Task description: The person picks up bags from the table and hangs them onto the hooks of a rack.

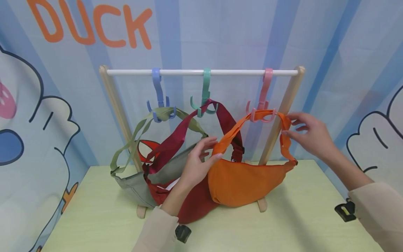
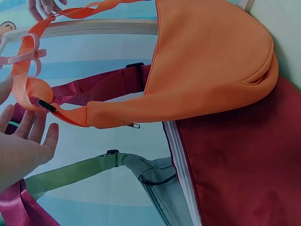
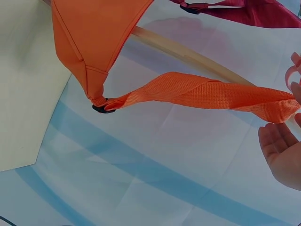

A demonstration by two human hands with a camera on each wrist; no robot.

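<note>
An orange sling bag hangs by its strap from the pink hook. My left hand is at the left side of that strap, fingers spread and thumb apart. In the left wrist view its fingertips lie beside the strap's gathered end and black buckle. On the opposite side, my right hand has its loosely extended fingers and thumb at the strap's right stretch. The strap twists down to a black buckle in the right wrist view.
A dark red bag hangs from the green hook, partly behind the orange one. Farther left, a grey-green bag hangs from the blue hook. The white rod spans a wooden stand on the pale table.
</note>
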